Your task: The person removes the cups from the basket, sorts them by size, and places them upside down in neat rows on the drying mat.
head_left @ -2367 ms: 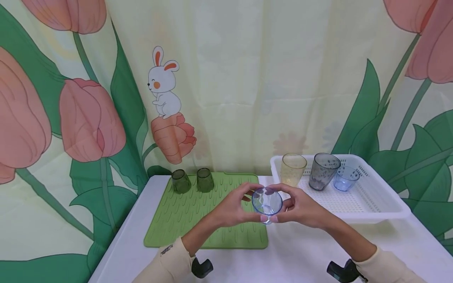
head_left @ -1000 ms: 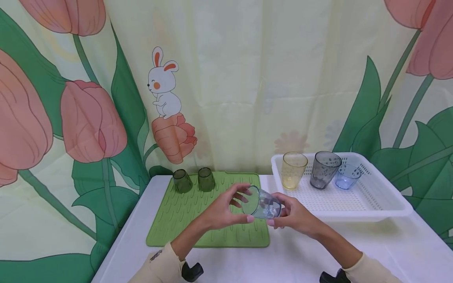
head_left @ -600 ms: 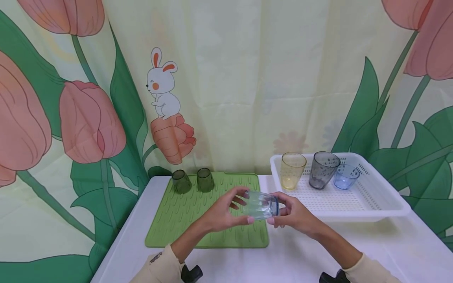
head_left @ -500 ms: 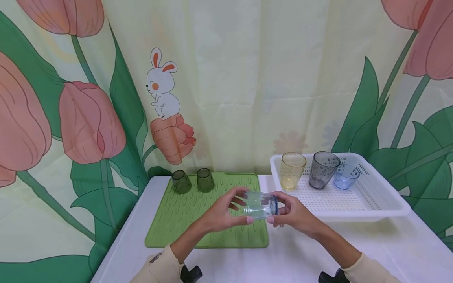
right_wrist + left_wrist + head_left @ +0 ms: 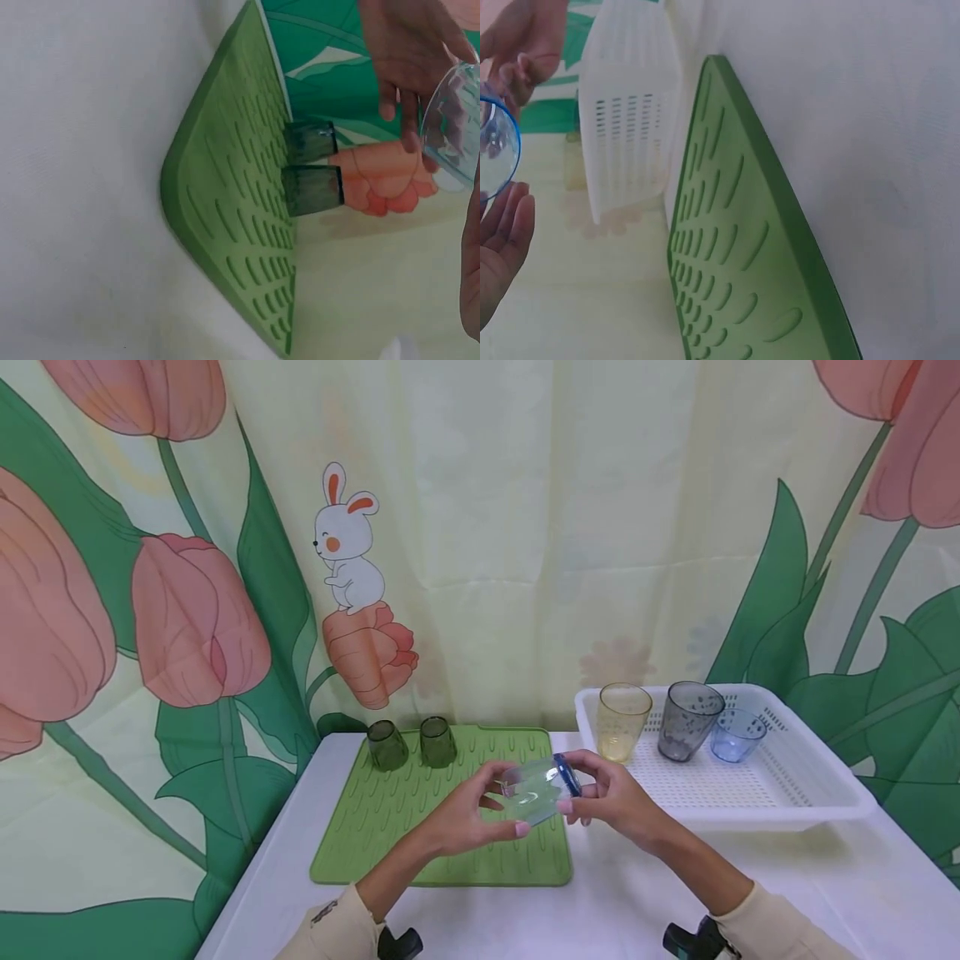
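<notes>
A clear drinking glass with a blue edge is held on its side between both hands above the right edge of the green ridged mat. My left hand holds its left end, the thumb below and fingers behind. With thumb and fingers, my right hand pinches the blue-edged end. In the left wrist view the blue-ringed end of the glass shows at the left border. Its clear ribbed end shows in the right wrist view, beside the left hand.
Two dark green glasses stand on the mat's back left, one beside the other. At right, a white perforated basket bears a yellow glass, a grey glass and a small blue glass. A white cloth covers the table.
The glass has turned from mouth toward the camera to lying sideways, its blue-edged end now at the right and tilted up. The right hand has risen slightly. The other glasses have not moved.
</notes>
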A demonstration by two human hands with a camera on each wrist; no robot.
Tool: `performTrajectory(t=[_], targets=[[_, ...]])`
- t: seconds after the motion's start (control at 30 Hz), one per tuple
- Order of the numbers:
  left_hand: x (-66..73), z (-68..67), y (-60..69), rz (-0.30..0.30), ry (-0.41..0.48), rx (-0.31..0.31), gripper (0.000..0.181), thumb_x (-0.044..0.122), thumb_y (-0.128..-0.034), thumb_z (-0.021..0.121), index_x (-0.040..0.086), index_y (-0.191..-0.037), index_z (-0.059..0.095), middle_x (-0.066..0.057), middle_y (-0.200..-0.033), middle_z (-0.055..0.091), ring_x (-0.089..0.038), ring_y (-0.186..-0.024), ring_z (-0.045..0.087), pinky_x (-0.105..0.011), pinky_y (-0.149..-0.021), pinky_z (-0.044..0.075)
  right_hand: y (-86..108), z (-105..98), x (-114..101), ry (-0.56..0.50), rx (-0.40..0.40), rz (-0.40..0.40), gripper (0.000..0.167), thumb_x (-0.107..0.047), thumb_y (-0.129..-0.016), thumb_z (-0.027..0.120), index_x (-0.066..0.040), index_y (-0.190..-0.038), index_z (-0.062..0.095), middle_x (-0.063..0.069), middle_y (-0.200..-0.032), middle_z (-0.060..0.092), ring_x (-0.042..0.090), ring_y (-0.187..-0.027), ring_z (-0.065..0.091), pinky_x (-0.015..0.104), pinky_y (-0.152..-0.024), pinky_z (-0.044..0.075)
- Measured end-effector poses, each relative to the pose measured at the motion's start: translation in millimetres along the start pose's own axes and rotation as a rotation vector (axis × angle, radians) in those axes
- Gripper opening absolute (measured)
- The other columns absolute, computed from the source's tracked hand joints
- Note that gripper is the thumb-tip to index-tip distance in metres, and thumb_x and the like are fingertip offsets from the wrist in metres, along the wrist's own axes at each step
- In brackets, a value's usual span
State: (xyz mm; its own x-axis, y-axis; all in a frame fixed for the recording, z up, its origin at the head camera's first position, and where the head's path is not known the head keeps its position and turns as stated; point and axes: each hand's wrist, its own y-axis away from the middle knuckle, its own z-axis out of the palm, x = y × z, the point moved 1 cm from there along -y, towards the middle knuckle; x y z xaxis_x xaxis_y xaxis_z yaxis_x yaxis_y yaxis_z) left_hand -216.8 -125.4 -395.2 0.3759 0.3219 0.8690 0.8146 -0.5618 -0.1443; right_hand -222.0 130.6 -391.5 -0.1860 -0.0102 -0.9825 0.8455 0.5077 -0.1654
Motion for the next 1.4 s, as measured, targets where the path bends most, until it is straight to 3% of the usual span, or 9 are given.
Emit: performTrajectory(t=[0.1,0.23,0.63,0.77,0.97,1.13,1.4], targets=[[-2.4,0.2,1.9,-0.005,-0.004,0.001,0.075,0.034,-0.0858,0.078,0.016,-0.148,0.039,-0.004,-0.134,0.055,-0.023,-0.119,0.056,-0.038,-0.099,0.051,-3.7,3,-2,0.012,0.005,-0.009,0.060,-0.005,-0.087,0.073,0.007,-0.138,0.044,0.010,-0.115,0.062,0.013,-0.069,0.068,0.024,-0.059,0.054],[-4.6,0.7,5.6,-0.013,0.001,0.003,0.075,0.033,-0.0864,0.078,0.015,-0.148,0.039,-0.004,-0.135,0.055,-0.024,-0.121,0.056,-0.032,-0.098,0.052,-8.8,8,-4,0.004,-0.013,-0.019,0.059,-0.004,-0.087,0.073,0.005,-0.137,0.045,0.007,-0.100,0.068,0.012,-0.068,0.069,0.024,-0.058,0.053],[-19.6,-7.9,18.1,-0.043,-0.017,0.060,0.084,0.039,-0.0865,0.078,0.014,-0.153,0.034,-0.002,-0.135,0.055,-0.022,-0.119,0.059,-0.031,-0.097,0.052,-30.6,17,-8,0.083,-0.015,-0.006,0.057,-0.009,-0.088,0.073,0.004,-0.137,0.048,0.004,-0.089,0.070,0.013,-0.066,0.067,0.028,-0.058,0.055],[-29.7,-14.8,26.5,-0.055,-0.019,0.089,0.081,0.039,-0.0877,0.077,0.015,-0.153,0.035,-0.003,-0.135,0.057,-0.027,-0.123,0.058,-0.034,-0.098,0.051,-42.4,19,-10,0.126,0.006,0.009,0.057,-0.013,-0.088,0.076,0.002,-0.136,0.050,0.005,-0.088,0.070,0.017,-0.065,0.068,0.029,-0.058,0.055],[-50.0,-25.2,45.7,-0.094,-0.024,0.106,0.066,0.034,-0.0895,0.076,0.015,-0.145,0.046,-0.009,-0.133,0.059,-0.035,-0.121,0.058,-0.048,-0.098,0.051,-61.7,20,-8,0.210,0.058,0.036,0.057,-0.022,-0.086,0.079,-0.005,-0.135,0.054,0.013,-0.107,0.068,0.026,-0.069,0.071,0.033,-0.060,0.055],[-68.7,-34.5,64.6,-0.147,-0.063,0.121,0.058,0.036,-0.0907,0.075,0.015,-0.140,0.052,-0.015,-0.135,0.058,-0.034,-0.120,0.058,-0.051,-0.097,0.049,-78.5,20,-4,0.256,0.096,0.063,0.061,-0.026,-0.083,0.082,-0.005,-0.134,0.056,0.019,-0.124,0.061,0.037,-0.073,0.071,0.036,-0.061,0.055],[-90.2,-56.0,95.4,-0.222,-0.126,0.190,0.056,0.034,-0.0907,0.075,0.006,-0.135,0.056,-0.014,-0.134,0.060,-0.030,-0.114,0.060,-0.044,-0.091,0.050,-104.3,25,1,0.315,0.120,0.104,0.067,-0.030,-0.081,0.084,-0.007,-0.137,0.054,0.019,-0.135,0.056,0.027,-0.069,0.071,0.033,-0.060,0.054]])
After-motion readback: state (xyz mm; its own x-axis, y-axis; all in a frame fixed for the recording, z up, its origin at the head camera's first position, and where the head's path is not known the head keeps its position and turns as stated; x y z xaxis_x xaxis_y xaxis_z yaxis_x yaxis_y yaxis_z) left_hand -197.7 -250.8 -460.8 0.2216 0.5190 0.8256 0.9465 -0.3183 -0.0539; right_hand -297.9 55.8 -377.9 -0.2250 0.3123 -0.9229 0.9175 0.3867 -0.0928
